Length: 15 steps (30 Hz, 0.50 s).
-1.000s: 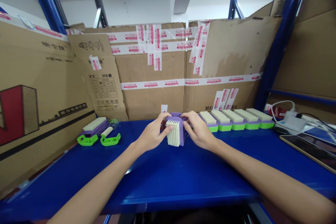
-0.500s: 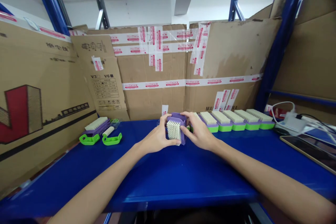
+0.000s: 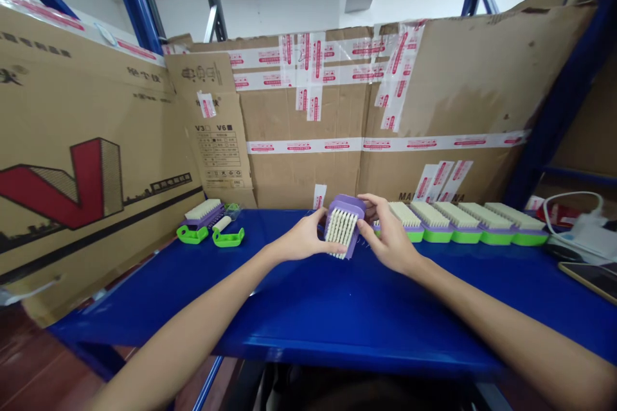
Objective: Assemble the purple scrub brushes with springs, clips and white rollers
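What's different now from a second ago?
The brush has tipped, its top now leaning right, and the left hand has moved its thumb down to the lower bristles. The view has swung left. Left and right hand still hold the brush; the brush row and green parts look unmoved.

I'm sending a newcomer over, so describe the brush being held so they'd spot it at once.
Over the blue table are the left hand and right hand. Between them is a purple brush; unlike the row of brushes at right, lying bristles up, its pale bristles face the camera.
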Available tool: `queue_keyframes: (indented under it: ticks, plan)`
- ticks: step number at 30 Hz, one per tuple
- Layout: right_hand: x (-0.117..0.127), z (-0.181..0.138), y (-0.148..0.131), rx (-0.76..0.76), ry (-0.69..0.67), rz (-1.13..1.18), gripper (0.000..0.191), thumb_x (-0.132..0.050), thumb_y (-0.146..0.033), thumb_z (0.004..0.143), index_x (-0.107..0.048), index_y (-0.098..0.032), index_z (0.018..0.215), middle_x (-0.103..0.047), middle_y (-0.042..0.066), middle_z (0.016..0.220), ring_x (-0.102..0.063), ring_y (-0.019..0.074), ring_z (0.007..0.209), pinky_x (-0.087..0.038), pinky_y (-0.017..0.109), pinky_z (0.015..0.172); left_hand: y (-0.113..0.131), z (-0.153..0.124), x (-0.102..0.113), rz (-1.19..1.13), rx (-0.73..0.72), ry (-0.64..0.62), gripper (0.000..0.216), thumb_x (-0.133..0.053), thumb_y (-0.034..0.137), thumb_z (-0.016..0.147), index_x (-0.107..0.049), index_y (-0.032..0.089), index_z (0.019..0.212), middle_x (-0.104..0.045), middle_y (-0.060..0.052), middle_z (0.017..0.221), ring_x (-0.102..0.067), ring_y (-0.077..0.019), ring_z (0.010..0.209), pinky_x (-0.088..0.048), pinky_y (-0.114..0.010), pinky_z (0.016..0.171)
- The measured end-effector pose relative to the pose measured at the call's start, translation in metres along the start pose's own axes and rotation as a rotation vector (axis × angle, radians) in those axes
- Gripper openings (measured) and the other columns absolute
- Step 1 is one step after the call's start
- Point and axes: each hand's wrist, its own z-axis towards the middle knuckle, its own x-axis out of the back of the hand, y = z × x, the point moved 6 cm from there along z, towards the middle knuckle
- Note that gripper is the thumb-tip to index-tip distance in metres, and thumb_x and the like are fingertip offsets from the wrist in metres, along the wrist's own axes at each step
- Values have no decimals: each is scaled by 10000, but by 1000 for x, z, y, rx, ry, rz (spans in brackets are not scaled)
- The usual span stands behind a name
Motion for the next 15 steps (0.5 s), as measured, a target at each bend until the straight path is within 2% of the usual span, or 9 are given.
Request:
queue_keyframes:
  ticks: [4,8,12,15]
  plan:
    - [8,2,4,-38,58,8,468,-539,-410,1081,-429,-235,1501,-653,136,1194,-664,273,944,-592,466,833,-1,2,9,-66,2,110,792,-964,490,738,-597,183,1370,-721,-170,1298,-702,-349,1183,-546,-539,1033]
    - [9,3,9,-63,71,29,507,-551,-480,1081,-407,-245,1506,-656,125,1178,-676,267,935,-593,466,831,0,5,17,-155,-35,204,789,-963,467,743,-576,205,1378,-680,-160,1381,-662,-332,1255,-515,-525,1093]
    - [6,2,13,-91,63,51,543,-572,-491,1078,-380,-248,1525,-666,104,1112,-676,251,878,-588,461,809,-3,7,22,-289,-20,305,767,-964,439,732,-585,186,1349,-686,-154,1348,-658,-326,1276,-519,-518,1122]
    - [4,2,12,-91,37,58,540,-572,-465,1082,-374,-240,1532,-676,102,1091,-675,249,872,-587,453,798,-7,7,23,-416,39,355,713,-921,478,786,-583,193,1344,-660,-158,1366,-691,-316,1201,-619,-508,994]
